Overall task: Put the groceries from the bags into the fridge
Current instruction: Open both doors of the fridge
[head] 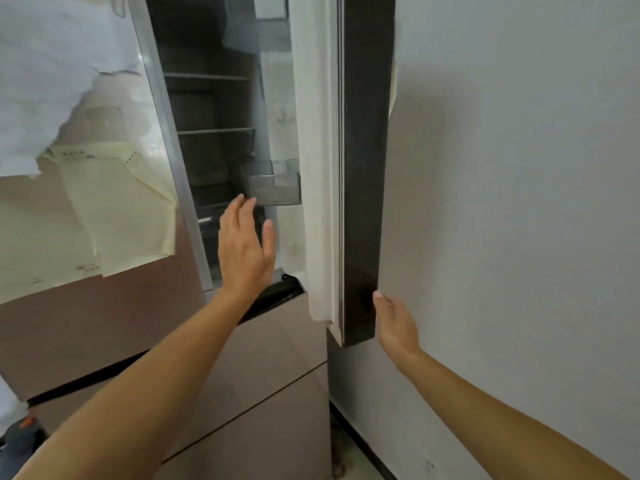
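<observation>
Dark-edged fridge door [363,168] is standing ajar, its edge touching the open, empty right hand [394,323]; the left hand [242,247], fingers spread and empty, is reaching into the fridge opening [214,133].

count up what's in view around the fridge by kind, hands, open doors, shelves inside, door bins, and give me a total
Hands: 2, the left hand and the right hand, both empty
Open fridge doors: 1, the door
Shelves visible inside: 2, the upper shelf and the lower shelf
Door bins: 1, the bin
Total: 6
</observation>
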Demonstrator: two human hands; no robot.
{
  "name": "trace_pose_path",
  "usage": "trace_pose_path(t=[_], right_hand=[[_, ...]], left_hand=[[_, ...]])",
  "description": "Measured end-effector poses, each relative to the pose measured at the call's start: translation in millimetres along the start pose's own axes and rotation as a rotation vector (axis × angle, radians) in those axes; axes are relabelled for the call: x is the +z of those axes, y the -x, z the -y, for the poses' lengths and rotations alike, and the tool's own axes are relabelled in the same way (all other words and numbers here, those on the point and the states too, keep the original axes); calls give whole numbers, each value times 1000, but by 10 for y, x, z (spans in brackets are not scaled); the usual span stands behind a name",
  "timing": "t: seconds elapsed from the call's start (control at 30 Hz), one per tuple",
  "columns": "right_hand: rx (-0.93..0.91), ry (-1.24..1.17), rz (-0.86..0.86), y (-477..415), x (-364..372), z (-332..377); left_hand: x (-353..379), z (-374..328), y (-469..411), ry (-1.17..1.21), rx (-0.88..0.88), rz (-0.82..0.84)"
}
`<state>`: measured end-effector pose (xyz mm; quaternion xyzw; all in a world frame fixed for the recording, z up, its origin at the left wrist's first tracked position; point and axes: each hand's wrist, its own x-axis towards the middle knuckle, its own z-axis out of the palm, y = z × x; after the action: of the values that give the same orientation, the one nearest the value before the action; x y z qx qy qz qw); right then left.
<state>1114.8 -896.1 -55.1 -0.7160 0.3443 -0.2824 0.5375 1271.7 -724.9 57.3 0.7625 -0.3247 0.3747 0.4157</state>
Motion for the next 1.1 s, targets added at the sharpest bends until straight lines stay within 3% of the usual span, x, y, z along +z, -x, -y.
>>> trace_pose_path(t=[0.17,0.23,0.5,0.83,1.1], right_hand=[[-903,664,-223,65,-298,349],[-1082,798,-237,-67,-291,401],[-787,978,-209,-648,-366,333],[-617,964,-255,-1327,-509,285],[-547,980,-281,-1632,-535,270]], left_hand=[[30,-209,-307,-185,92,209],[70,-279,-363,-205,137,233],[427,-621,-696,-138,522,214],[1197,-980,-895,78,619,104],[1484,-1107,-950,70,648,46]])
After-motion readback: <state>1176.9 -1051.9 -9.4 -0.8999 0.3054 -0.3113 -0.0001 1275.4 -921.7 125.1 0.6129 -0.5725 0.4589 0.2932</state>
